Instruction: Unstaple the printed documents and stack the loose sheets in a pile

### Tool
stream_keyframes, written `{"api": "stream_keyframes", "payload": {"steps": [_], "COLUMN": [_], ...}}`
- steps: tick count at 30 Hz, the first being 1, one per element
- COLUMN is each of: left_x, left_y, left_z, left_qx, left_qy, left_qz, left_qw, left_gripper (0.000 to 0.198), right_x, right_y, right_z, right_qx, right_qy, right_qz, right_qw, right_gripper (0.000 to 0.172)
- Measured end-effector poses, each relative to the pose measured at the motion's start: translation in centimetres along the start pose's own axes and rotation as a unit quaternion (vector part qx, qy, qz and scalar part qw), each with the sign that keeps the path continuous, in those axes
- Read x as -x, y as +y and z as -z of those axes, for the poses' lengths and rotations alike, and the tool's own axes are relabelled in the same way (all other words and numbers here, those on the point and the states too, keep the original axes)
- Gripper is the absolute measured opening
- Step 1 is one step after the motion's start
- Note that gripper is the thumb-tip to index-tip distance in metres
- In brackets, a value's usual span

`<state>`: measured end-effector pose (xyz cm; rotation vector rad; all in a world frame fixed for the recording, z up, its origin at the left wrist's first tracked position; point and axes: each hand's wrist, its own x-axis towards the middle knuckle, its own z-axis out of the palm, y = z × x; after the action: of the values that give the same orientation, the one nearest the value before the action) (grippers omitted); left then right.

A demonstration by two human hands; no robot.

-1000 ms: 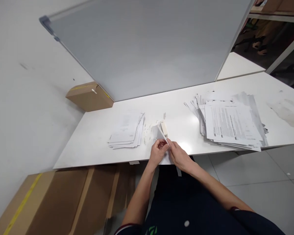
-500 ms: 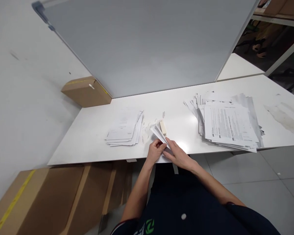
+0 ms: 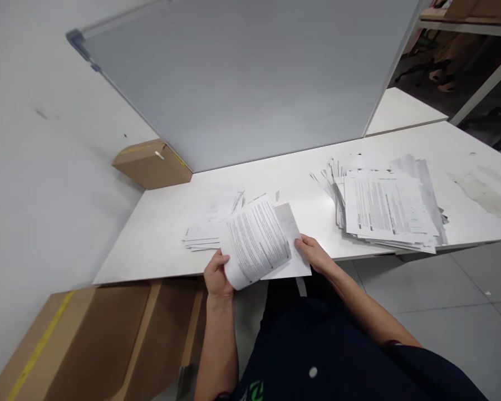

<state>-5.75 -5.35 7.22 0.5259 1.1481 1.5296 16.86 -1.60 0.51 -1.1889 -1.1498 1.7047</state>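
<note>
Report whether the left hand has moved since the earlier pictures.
Yes, leftward: judged against the upper cardboard box, the left hand now sits closer to it.

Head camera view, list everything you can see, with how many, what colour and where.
Curled printed paper: sheet count unclear, white, in left hand
Flat paper: count unclear, white, at right hand
Paper stacks: two, white, table's left and right
Table: one, white, centre
Board: one, grey, behind table
Small box: one, brown, table's far left
Lower boxes: count unclear, brown, lower left
Wall: one, whitish, left
Floor: one, grey, lower right
Shadowed items: count unclear, mostly dark, upper right
Shirt: one, dark, bottom
Hands, left and right: two, bare, on the papers
</note>
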Motion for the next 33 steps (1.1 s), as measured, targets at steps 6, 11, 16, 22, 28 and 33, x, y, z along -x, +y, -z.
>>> {"api": "stream_keyframes", "payload": {"steps": [6, 11, 16, 22, 28, 33], "left_x": [-2.4, -2.9, -2.1, -1.2, -1.1, -1.2], "left_y": [-4.0, -5.2, -5.0, -4.3, -2.9, -4.0], "left_z": [-0.3, -0.3, -0.6, -1.0, -2.5, -3.2], "left_qx": [-0.256, -0.522, -0.508, -0.2, -0.179, -0.235], "left_qy": [-0.064, -0.051, 0.007, -0.093, -0.047, -0.087], "left_qz": [0.066, -0.012, -0.043, -0.062, -0.22, -0.224], "left_qw": [0.962, 0.851, 0.86, 0.974, 0.958, 0.942], "left_gripper": [0.005, 0.013, 0.051, 0.052, 0.032, 0.038], "right_x": [0.7, 1.0, 1.5, 2.1, 0.9, -0.3], "right_y": [0.3, 0.4, 0.1, -2.5, -4.3, -2.8], "right_z": [-0.1, 0.4, 0.2, 0.0, 0.4, 0.9], "right_qx": [-0.119, -0.096, -0.006, 0.044, 0.039, 0.04], "right_qy": [-0.017, -0.024, -0.025, -0.038, -0.032, 0.0], "right_qz": [-0.056, -0.039, 0.039, 0.148, 0.209, 0.186], "right_qw": [0.991, 0.994, 0.999, 0.987, 0.977, 0.982], "right_gripper": [0.04, 0.041, 0.044, 0.036, 0.031, 0.029]}}
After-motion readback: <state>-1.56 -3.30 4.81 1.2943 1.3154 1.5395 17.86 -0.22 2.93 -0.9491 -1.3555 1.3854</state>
